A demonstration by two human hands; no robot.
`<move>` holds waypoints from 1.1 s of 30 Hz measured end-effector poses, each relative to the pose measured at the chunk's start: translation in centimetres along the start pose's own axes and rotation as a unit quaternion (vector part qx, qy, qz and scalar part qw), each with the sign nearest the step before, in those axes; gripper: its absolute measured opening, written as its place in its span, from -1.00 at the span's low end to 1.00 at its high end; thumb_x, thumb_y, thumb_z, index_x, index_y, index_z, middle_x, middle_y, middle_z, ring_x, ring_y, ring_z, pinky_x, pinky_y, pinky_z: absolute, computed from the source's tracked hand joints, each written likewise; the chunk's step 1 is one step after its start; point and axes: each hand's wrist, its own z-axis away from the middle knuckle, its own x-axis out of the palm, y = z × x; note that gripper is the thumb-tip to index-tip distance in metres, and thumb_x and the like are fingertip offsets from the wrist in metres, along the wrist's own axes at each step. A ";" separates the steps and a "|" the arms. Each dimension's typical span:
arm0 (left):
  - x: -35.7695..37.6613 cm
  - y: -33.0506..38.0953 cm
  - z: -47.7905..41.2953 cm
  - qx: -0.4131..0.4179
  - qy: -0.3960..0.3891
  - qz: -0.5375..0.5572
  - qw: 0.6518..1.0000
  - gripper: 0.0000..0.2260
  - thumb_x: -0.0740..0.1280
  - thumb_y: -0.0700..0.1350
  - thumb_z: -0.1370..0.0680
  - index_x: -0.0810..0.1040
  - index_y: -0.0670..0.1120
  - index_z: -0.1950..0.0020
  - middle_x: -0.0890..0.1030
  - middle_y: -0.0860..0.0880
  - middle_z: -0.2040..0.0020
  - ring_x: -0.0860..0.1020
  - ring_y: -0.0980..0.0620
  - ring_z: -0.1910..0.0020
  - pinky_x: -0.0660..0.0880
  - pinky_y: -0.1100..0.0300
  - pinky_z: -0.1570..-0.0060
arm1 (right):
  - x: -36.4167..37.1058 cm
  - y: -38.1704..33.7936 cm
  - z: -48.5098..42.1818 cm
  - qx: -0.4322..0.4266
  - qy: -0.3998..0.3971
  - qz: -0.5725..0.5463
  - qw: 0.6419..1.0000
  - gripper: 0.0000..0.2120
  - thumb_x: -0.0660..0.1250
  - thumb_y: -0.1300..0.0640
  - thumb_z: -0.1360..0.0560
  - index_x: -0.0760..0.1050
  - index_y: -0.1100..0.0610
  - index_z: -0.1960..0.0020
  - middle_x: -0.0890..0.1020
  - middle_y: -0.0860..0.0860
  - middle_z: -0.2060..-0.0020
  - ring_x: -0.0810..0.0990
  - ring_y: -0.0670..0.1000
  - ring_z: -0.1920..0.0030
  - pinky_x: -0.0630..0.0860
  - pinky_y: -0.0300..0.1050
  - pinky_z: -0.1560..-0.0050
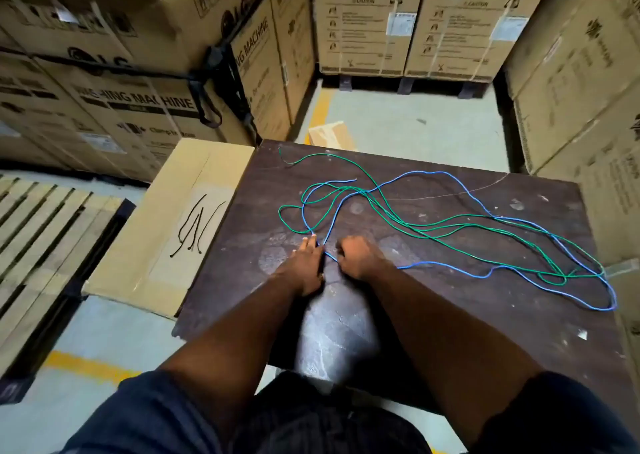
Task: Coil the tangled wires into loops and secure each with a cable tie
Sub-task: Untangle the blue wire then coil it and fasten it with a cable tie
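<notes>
Head view: cable ties [196, 228] on nearby carton [145, 266]; right grip [360, 258] holds blue wire [429, 172].

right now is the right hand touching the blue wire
Touching. In the head view the blue wire runs into the curled fingers of the right hand on one side and comes out on the other, with no gap showing.
</notes>
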 end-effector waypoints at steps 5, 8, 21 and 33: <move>0.8 -0.8 -0.2 -0.017 -0.008 0.013 1.000 -0.27 0.31 -0.07 -0.48 0.03 -0.17 -0.55 -0.05 -0.21 -0.57 -0.04 -0.19 -0.55 0.14 -0.14 -0.47 | 1.4 -1.2 -0.7 0.008 -0.018 0.014 1.000 -0.87 0.19 0.18 -0.41 0.47 0.11 0.07 0.61 0.16 -0.01 0.60 0.22 -0.05 0.56 0.05 -0.05; 0.9 -1.3 -0.2 -0.011 -0.029 0.011 0.999 -0.24 0.35 -0.04 -0.47 0.03 -0.18 -0.54 -0.03 -0.22 -0.56 0.00 -0.20 -0.54 0.19 -0.15 -0.44 | 2.4 -1.4 -0.7 0.000 0.017 0.059 0.998 -0.86 0.24 0.15 -0.47 0.50 0.10 -0.01 0.61 0.12 0.00 0.60 0.21 -0.05 0.54 0.02 -0.02; 1.1 -1.9 -1.1 0.023 0.059 0.063 0.996 -0.42 0.28 -0.15 -0.47 0.20 -0.04 -0.47 0.05 -0.24 -0.55 0.06 -0.20 -0.53 0.24 -0.16 -0.41 | 1.8 0.4 1.6 -0.098 0.111 -0.131 0.980 -0.86 0.15 -0.02 -0.31 0.31 0.06 0.27 0.50 0.06 0.31 0.50 0.19 0.23 0.41 -0.01 0.26; -1.3 -2.7 -1.0 -0.012 0.259 0.121 0.958 -0.89 0.21 -0.04 -0.58 0.41 -0.05 0.10 0.58 -0.16 0.12 0.50 -0.20 0.10 0.40 0.00 0.16 | -0.4 4.0 3.2 -0.012 0.280 -0.181 0.943 -0.90 0.15 0.11 -0.47 0.28 0.10 0.19 0.50 0.17 0.34 0.46 0.26 0.27 0.26 0.03 0.31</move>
